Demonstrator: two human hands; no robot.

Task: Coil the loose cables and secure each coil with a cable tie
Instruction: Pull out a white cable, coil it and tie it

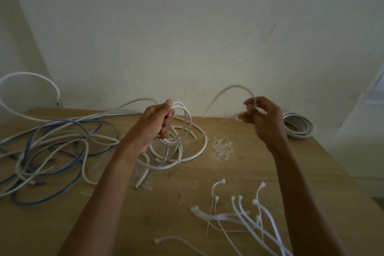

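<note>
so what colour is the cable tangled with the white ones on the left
The cable is blue, seen best in the head view.

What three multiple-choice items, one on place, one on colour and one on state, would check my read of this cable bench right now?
1. Where does the finished coil lie on the table?
A. At the far right edge, beyond the right hand
B. At the near left corner
C. On the floor

2. What colours are the cables in the loose tangle at the left?
A. Black and red
B. Blue and white
C. All green

3. What is the left hand doing?
A. Lying flat on the table
B. Hanging idle
C. Gripping loops of white cable

Key:
1 A, the coil lies by the far right edge.
2 B, blue strands cross white ones.
3 C, its fingers curl round the loops.
</note>
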